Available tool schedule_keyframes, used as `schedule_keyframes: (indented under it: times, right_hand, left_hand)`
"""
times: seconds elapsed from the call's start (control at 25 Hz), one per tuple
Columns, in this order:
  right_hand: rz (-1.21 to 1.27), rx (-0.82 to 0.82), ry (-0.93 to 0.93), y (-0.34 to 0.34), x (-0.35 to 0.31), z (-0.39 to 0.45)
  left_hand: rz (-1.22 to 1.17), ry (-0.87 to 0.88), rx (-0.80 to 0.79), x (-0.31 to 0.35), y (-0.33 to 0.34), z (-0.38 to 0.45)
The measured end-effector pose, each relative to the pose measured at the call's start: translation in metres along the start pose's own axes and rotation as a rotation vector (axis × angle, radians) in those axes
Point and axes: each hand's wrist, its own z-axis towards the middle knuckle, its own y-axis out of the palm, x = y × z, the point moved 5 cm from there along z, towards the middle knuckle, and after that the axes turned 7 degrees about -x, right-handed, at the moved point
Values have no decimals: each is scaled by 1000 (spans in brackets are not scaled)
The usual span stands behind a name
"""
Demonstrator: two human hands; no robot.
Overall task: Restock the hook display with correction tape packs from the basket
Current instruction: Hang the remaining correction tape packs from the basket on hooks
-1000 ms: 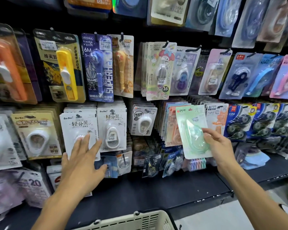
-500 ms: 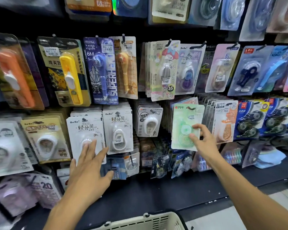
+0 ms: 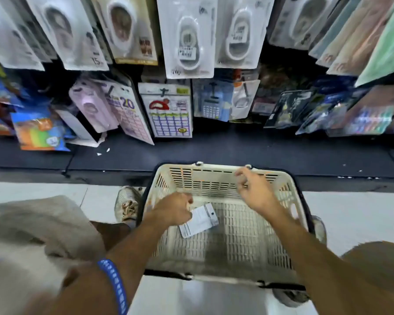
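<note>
A cream plastic basket (image 3: 205, 181) stands on the floor in front of the display. Inside it lies one white correction tape pack (image 3: 199, 221), printed back side up. My left hand (image 3: 173, 210) reaches into the basket and pinches the left edge of that pack. Over the basket's far right part hovers my right hand (image 3: 256, 192), fingers loosely curled and holding nothing. The hook display fills the top of the view, with white correction tape packs (image 3: 188, 42) hanging in rows.
A black shelf ledge (image 3: 237, 153) runs between the basket and the hanging goods. Lower hooks carry purple packs (image 3: 121, 110) and a calendar-print card (image 3: 168, 112). A shoe (image 3: 126, 203) stands left of the basket on the pale tiled floor (image 3: 355, 214).
The view dropped from the display to the basket. My right hand let go of the green pack and came down. My left hand left the shelf and took hold of the white pack.
</note>
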Motion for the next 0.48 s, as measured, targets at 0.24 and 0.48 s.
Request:
schedule_keyframes:
  times: [0.24,0.48]
  right_hand:
    - [-482,-538,-34,207,40,-9]
    - [-239,-519,-139,207,48,43]
  left_hand:
    - [-171,-41,-193,-47,111,46]
    - [-198,-67,-81,-61,110,74]
